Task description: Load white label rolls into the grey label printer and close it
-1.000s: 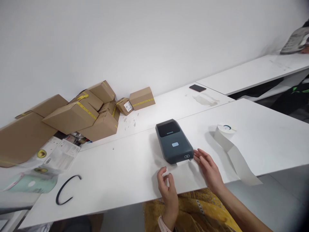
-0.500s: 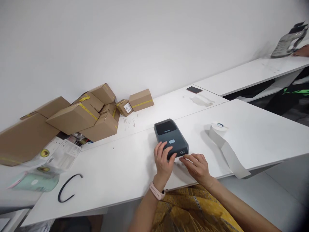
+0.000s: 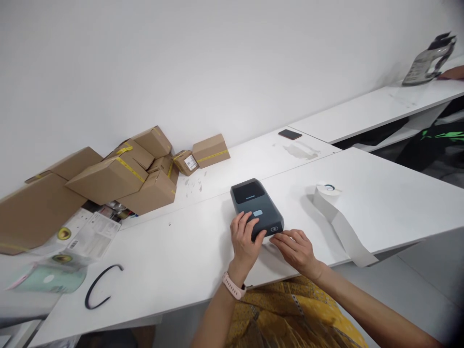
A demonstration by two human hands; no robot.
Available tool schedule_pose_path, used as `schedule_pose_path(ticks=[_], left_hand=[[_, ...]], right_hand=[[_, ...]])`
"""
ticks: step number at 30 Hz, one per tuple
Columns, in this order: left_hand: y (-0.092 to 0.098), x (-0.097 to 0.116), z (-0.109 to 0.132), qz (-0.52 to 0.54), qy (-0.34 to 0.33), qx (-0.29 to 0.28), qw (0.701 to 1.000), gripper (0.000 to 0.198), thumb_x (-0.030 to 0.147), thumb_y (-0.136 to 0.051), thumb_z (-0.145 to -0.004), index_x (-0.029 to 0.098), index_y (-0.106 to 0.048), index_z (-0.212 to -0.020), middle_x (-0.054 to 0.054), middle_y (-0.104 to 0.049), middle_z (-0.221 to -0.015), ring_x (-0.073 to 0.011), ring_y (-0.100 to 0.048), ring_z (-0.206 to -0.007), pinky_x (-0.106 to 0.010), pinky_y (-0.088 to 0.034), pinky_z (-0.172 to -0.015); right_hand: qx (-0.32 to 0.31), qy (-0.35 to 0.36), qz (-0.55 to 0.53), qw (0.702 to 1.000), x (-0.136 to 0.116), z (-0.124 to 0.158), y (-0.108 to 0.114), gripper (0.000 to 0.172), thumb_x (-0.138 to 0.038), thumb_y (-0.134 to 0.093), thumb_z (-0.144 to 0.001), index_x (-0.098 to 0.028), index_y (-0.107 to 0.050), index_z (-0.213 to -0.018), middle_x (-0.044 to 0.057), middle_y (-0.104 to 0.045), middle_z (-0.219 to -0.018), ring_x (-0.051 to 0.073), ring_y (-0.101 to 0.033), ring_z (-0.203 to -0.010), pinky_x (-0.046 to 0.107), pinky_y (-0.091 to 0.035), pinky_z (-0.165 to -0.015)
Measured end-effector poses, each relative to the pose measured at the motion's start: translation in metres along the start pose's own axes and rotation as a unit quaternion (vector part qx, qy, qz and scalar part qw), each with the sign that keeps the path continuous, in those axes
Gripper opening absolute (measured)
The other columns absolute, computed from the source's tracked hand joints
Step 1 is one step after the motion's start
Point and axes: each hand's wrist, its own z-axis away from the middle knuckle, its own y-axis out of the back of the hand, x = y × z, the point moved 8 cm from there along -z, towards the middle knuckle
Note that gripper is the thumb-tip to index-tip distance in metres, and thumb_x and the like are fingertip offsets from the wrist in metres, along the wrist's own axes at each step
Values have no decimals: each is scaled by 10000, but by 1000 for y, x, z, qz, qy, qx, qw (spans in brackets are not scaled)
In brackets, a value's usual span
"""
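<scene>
A dark blue-grey label printer (image 3: pixel 266 208) with a black window on top and a pale button sits near the table's front edge. My left hand (image 3: pixel 244 239) grips its near left corner, fingers bent over the top and side, thumb at the front edge. Low against the front right corner, my right hand (image 3: pixel 295 249) has its thumb and fingers pressed together. What they pinch is hidden. A sliver of white shows under the printer's front edge between the hands. To the right stands a roll of white labels (image 3: pixel 328 191), its loose strip running over the table edge.
Cardboard boxes (image 3: pixel 108 176) are piled at the back left by the wall. Plastic packages (image 3: pixel 47 280) and a black curved band (image 3: pixel 94 285) lie at the left. A phone (image 3: pixel 290 134) lies at the back. Far right, another person's hand (image 3: pixel 452 73) is beside a large jug (image 3: pixel 422 65).
The view has shifted slightly. Both hands stay at the printer in nearly the same pose, and the printer has barely moved.
</scene>
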Motion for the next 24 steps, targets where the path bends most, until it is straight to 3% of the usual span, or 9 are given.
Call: schedule_pose_path(ticks=[4, 9, 14, 24], left_hand=[[1, -2, -4, 4, -4, -4, 1000, 373, 295, -645, -855, 201, -583, -1211, -114, -624, -1256, -276, -495, -1263, -495, -425, -1053], [-3, -3, -2, 0, -1, -7, 1000, 382, 305, -625, -874, 200, -564, -1236, -115, -607, -1279, -284, -487, -1271, -504, -418, -1057], [-3, -4, -1, -13, 0, -11, 1000, 397, 323, -621, -872, 203, -559, -1246, -123, -597, -1292, -287, -478, -1278, -511, -411, -1061], [-3, -8, -6, -7, 22, -65, 998, 471, 354, -614, -856, 238, -530, -1305, -124, -405, -1482, -336, -309, -1394, -566, -347, -1094]], right_hand=[[19, 11, -3, 1000, -4, -4, 5, 244, -131, -549, -917, -295, -697, -1021, 6, -753, -929, 172, -640, -829, 348, -436, -728], [38, 50, 18, 998, -11, -9, 12, 257, -86, -560, -892, -277, -702, -990, 9, -753, -918, 172, -621, -803, 347, -438, -711], [25, 20, -13, 999, -5, -7, 7, 257, -118, -551, -905, -293, -691, -1029, 16, -753, -909, 178, -650, -797, 350, -458, -711], [20, -20, 1, 1000, -1, 10, 1, 293, -142, -578, -896, -323, -671, -1107, 6, -753, -939, 178, -660, -821, 348, -457, -747]])
